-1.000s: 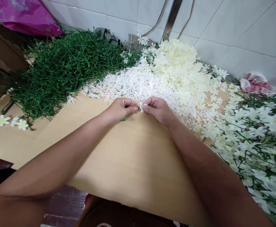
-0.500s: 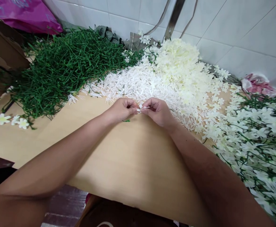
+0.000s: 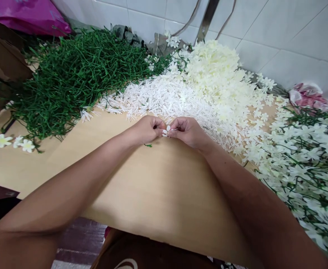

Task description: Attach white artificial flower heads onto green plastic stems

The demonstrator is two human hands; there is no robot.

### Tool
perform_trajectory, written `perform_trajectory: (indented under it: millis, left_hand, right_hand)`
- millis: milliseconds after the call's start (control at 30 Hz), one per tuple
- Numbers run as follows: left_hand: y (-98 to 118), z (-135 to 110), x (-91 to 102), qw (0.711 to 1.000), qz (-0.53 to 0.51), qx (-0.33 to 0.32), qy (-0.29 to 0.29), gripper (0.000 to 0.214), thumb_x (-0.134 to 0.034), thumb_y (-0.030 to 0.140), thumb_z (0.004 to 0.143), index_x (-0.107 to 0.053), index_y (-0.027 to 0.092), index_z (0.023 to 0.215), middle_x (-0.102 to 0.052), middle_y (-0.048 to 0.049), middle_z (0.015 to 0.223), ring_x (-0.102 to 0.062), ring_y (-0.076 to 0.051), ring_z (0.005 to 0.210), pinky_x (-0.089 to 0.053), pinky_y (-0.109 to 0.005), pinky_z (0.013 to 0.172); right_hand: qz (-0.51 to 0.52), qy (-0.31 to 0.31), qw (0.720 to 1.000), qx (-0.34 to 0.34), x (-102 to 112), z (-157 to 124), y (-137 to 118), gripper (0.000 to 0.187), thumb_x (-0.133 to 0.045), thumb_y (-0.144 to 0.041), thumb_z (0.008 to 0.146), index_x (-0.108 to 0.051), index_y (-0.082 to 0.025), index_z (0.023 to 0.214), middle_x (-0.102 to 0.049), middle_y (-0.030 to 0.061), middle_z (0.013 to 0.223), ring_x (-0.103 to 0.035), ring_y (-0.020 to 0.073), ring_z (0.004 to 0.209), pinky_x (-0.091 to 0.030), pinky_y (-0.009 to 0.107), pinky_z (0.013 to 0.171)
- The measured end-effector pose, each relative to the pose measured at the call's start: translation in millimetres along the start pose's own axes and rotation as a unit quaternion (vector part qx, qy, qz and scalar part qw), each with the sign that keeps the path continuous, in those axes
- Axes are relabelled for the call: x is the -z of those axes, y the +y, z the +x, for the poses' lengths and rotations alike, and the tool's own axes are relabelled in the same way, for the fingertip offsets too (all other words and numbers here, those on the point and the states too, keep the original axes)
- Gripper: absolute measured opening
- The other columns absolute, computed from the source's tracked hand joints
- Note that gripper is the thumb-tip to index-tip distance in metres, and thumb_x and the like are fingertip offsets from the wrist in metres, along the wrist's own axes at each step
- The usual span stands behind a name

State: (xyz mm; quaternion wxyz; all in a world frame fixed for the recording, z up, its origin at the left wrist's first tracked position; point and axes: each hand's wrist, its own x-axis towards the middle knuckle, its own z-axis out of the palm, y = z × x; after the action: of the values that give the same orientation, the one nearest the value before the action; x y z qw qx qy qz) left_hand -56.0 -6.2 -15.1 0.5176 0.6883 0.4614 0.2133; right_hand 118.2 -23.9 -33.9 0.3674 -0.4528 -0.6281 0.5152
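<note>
My left hand (image 3: pixel 146 129) and my right hand (image 3: pixel 188 130) meet fingertip to fingertip above the tan board (image 3: pixel 141 186). Both are closed in a pinch. Between them sits a small white flower piece (image 3: pixel 166 130). A thin green stem (image 3: pixel 148 145) pokes out under my left hand. Just behind the hands lies a heap of white spiky plastic pieces (image 3: pixel 164 99), and behind that a mound of cream petals (image 3: pixel 214 74).
A big tangle of green stems (image 3: pixel 74 74) fills the back left. Finished flower sprigs (image 3: pixel 306 157) pile up on the right. Three loose flowers (image 3: pixel 12 142) lie at the left edge. A pink bag (image 3: pixel 26 16) and a cardboard box (image 3: pixel 1 59) stand at far left; a tiled wall is behind.
The green stem tip seen between my fingertips is now covered by the white flower piece, which sits closer against my left fingers. The hands stay in place.
</note>
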Motion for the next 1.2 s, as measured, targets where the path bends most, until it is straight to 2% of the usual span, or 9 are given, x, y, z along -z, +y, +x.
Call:
perform_trajectory:
  millis: [233,433,533,633,767,1033,1200]
  left_hand:
    - [4.8,0.6,2.0,0.998,0.056,0.019,-0.014,0.014,-0.054,0.001,0.064,-0.052,0.014,0.057,-0.045,0.006,0.05,-0.038,-0.005,0.047,-0.028,-0.019,0.048]
    - [-1.9,5.0,6.6,0.999,0.038,-0.002,-0.037,0.008,-0.056,0.016,0.071,-0.052,0.015,0.063,-0.042,0.0056,0.052,-0.035,-0.005,0.047,-0.027,-0.018,0.045]
    - [-0.7,3.5,9.7,0.996,0.049,-0.004,-0.079,0.019,-0.054,0.029,0.078,-0.058,0.014,0.067,-0.04,0.0047,0.051,-0.034,-0.006,0.046,-0.028,-0.019,0.046]
    - [1.9,1.0,11.2,0.995,0.041,-0.01,-0.086,0.024,-0.053,0.035,0.079,-0.059,0.014,0.068,-0.039,0.0047,0.051,-0.033,-0.006,0.047,-0.027,-0.019,0.047]
    - [3.7,-0.4,9.4,0.996,-0.002,-0.04,-0.078,0.024,-0.053,0.034,0.077,-0.055,0.015,0.063,-0.048,0.0021,0.059,-0.041,-0.007,0.056,-0.033,-0.019,0.055]
    - [-3.1,-1.7,7.2,0.995,0.002,-0.061,-0.08,0.024,-0.048,0.032,0.078,-0.047,0.016,0.06,-0.043,0.0032,0.058,-0.038,-0.008,0.056,-0.033,-0.021,0.054]
    - [-3.4,-3.4,4.8,0.995,0.0,-0.063,-0.081,0.025,-0.047,0.031,0.077,-0.043,0.016,0.057,-0.04,0.0037,0.056,-0.035,-0.007,0.054,-0.031,-0.021,0.054]
  right_hand:
    - [-0.054,0.008,0.998,-0.009,-4.2,0.8,-2.1,0.024,-0.075,-0.031,0.06,-0.056,-0.016,0.063,-0.056,-0.0007,0.061,-0.047,0.0092,0.055,-0.035,0.025,0.052]
    - [0.051,0.032,0.998,-0.005,-2.0,1.1,-3.3,0.039,-0.081,-0.042,0.054,-0.055,-0.016,0.065,-0.059,-0.0017,0.062,-0.052,0.0083,0.058,-0.04,0.024,0.057]
    - [0.074,0.036,0.997,-0.008,1.0,0.5,-6.2,0.041,-0.082,-0.044,0.052,-0.056,-0.015,0.065,-0.059,-0.002,0.06,-0.052,0.0072,0.056,-0.039,0.023,0.056]
    - [0.085,0.02,0.996,-0.01,2.3,0.3,-7.1,0.041,-0.082,-0.045,0.053,-0.057,-0.015,0.066,-0.06,-0.0017,0.06,-0.051,0.0066,0.055,-0.038,0.022,0.055]
    - [0.096,0.009,0.995,-0.007,-0.8,0.9,-3.9,0.041,-0.083,-0.044,0.051,-0.057,-0.015,0.065,-0.061,-0.0011,0.064,-0.053,0.0075,0.058,-0.04,0.023,0.057]
    - [0.085,0.013,0.996,-0.001,-10.1,0.2,0.7,0.039,-0.082,-0.042,0.056,-0.054,-0.016,0.067,-0.057,-0.0025,0.061,-0.056,0.0104,0.06,-0.043,0.024,0.057]
    - [0.096,0.005,0.995,-0.005,-11.4,0.6,-1.6,0.042,-0.083,-0.044,0.053,-0.053,-0.018,0.066,-0.059,-0.0036,0.06,-0.056,0.0093,0.058,-0.045,0.024,0.06]
